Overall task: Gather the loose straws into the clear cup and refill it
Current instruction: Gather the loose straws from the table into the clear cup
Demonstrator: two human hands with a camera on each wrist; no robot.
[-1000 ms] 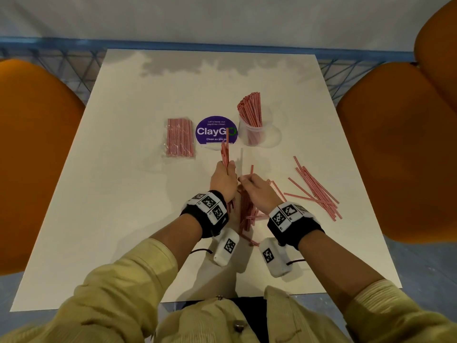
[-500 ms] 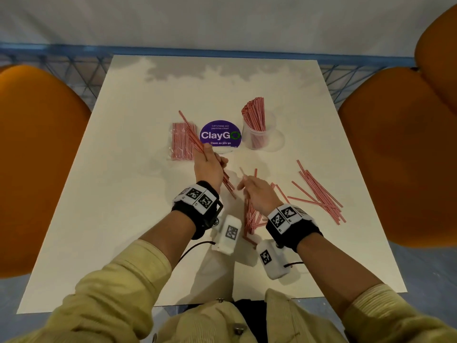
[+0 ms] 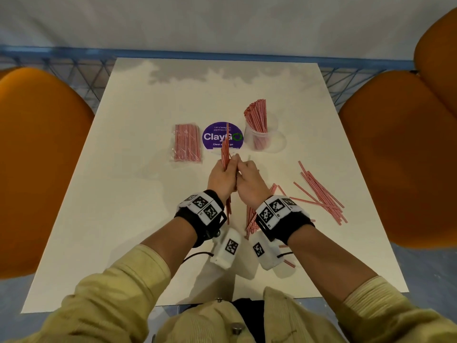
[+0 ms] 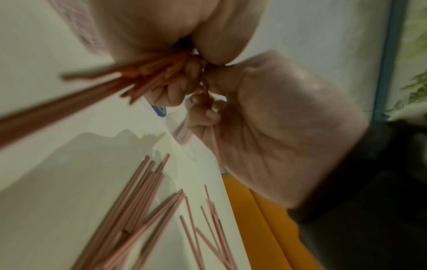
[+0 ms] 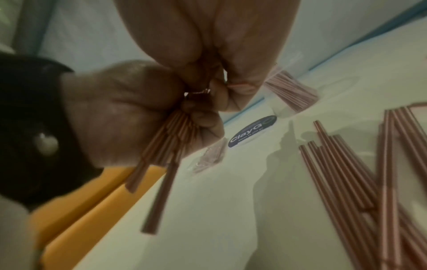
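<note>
My left hand (image 3: 222, 175) grips a bundle of red-and-white striped straws (image 3: 225, 154) upright above the middle of the white table (image 3: 128, 194). My right hand (image 3: 247, 178) is pressed against it, fingers curled, and pinches a single straw (image 4: 205, 89) beside the bundle (image 5: 166, 137). The clear cup (image 3: 259, 141) stands at the back right of the hands, with several straws (image 3: 256, 115) leaning in it. Loose straws (image 3: 321, 194) lie fanned out on the right, and more loose straws (image 3: 251, 219) lie under my right wrist.
A sealed packet of straws (image 3: 186, 142) lies left of a round purple ClayGo sticker (image 3: 215, 137). Orange chairs (image 3: 37, 169) stand on both sides of the table. A blue rail (image 3: 222, 54) runs behind the far edge.
My left hand swung its bundle from tilted left to upright and moved right. My right hand lifted off the loose pile and met the left hand.
</note>
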